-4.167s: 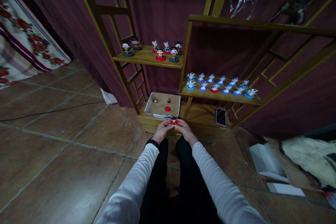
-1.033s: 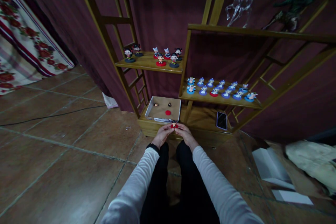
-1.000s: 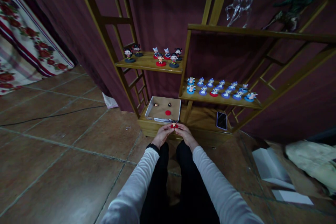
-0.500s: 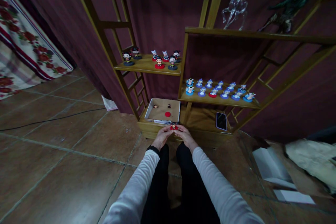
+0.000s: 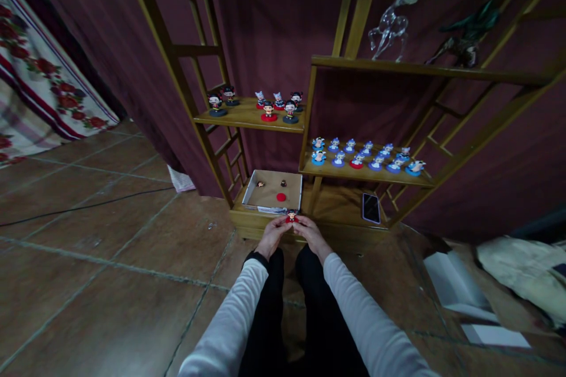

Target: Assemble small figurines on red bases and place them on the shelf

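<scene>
Between my fingertips is a small dark-haired figurine [image 5: 291,216] on a red base. My left hand [image 5: 275,232] grips it from the left, and my right hand [image 5: 310,230] pinches its other side. Both hands are closed on it, just in front of a shallow cardboard box [image 5: 302,191] on the lowest shelf. Inside the box lie a red round base [image 5: 281,197], a small dark figure part [image 5: 283,183] and another small piece [image 5: 260,184]. The undersides of my fingers are hidden.
Several figurines stand on the upper left shelf [image 5: 247,120], and two rows on the right shelf [image 5: 327,171]. A phone [image 5: 371,208] lies below. A glass deer [image 5: 391,29] and a green-brown statue [image 5: 466,38] stand higher. White packaging [image 5: 457,285] rests on the floor.
The view has tilted slightly, so the shelves sit a little lower in the picture. Both hands still hold the figurine in nearly the same place.
</scene>
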Demonstrator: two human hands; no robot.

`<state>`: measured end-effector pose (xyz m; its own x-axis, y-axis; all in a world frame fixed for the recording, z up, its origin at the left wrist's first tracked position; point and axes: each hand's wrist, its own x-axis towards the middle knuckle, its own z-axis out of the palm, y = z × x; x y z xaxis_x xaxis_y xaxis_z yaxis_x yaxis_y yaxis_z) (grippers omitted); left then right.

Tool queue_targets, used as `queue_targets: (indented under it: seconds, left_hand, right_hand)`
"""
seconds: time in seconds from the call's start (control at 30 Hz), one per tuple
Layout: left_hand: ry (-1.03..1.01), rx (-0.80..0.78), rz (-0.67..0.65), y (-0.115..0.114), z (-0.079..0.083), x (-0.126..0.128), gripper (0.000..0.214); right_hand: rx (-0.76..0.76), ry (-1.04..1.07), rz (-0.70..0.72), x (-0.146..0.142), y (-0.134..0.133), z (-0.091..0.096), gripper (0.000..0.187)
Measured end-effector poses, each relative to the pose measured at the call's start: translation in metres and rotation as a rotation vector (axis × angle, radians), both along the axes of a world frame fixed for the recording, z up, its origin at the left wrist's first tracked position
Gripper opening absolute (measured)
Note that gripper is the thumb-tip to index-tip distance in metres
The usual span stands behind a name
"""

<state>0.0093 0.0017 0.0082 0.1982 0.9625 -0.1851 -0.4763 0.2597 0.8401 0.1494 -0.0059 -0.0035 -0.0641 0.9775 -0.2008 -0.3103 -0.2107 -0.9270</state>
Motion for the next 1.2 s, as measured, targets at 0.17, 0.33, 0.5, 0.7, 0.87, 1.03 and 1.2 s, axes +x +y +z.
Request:
queue_targets:
  seconds: [0.17, 0.33, 0.5, 0.7, 0.87, 1.03, 1.2]
  left_hand:
    - [-0.048, -0.021, -0.021, -0.003, 0.001, 0.0, 0.047]
    - [-0.084, -0.041, -0.049, -0.006, 0.003, -0.003, 0.043]
    - [-0.114, -0.038, -0.025, -0.01, 0.006, -0.002, 0.038]
    - [-0.13, -0.054, -0.03, -0.013, 0.002, -0.002, 0.04]
    - [-0.135, -0.057, 0.012, -0.014, -0.004, -0.003, 0.041]
    - [-0.131, -0.06, 0.035, -0.017, -0.002, -0.003, 0.042]
    - [-0.154, -0.068, 0.039, -0.017, -0.002, -0.002, 0.039]
  right_hand:
    - [0.011, -0.016, -0.008, -0.001, -0.002, 0.0, 0.045]
    - [0.044, 0.008, 0.009, -0.002, -0.007, 0.007, 0.042]
    - [0.056, 0.032, -0.003, -0.006, -0.011, 0.012, 0.041]
    - [0.064, 0.002, 0.005, -0.006, -0.014, 0.012, 0.042]
    - [0.059, 0.004, 0.059, -0.004, -0.012, 0.007, 0.042]
    - [0.054, 0.004, 0.071, -0.004, -0.013, 0.008, 0.043]
    - [0.069, -0.001, 0.049, -0.006, -0.014, 0.009, 0.042]
